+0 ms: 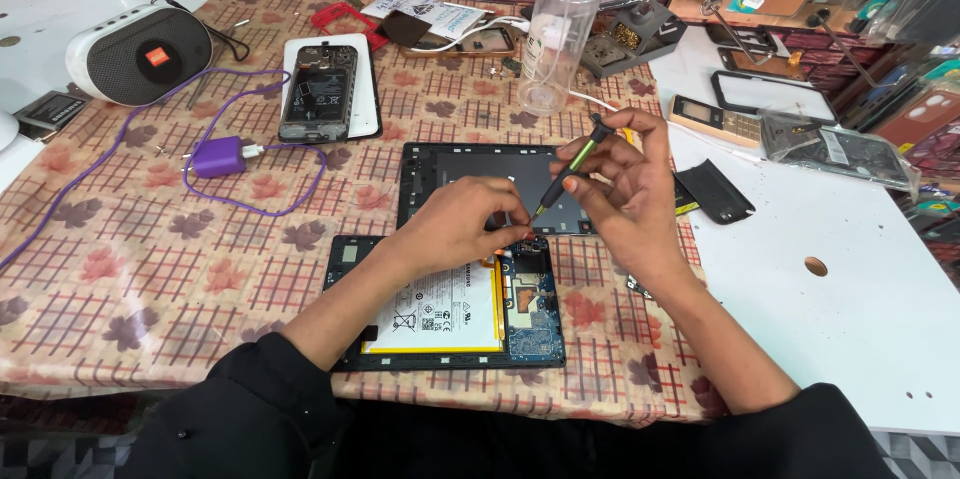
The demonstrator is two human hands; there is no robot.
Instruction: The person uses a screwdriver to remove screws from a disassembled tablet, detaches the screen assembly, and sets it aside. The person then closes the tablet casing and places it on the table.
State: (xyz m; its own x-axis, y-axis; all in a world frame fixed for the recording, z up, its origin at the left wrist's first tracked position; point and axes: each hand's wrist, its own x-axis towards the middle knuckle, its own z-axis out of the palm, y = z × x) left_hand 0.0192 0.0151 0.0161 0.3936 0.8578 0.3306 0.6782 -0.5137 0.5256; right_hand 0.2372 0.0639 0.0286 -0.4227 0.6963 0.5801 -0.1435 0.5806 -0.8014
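Opened tablet lying flat on the patterned cloth, white battery and blue circuit board exposed. Left hand resting on the tablet's far edge, fingertips pinched together on something too small to make out. Right hand just right of that edge, closed around a slim green-and-black screwdriver, tip angled down toward the left fingertips. Detached back cover lying just beyond the tablet. Best kept steady: heel of each hand braced, tip seated squarely before turning, light pressure, any loosened small part kept over the tablet, away from the cloth's busy pattern.
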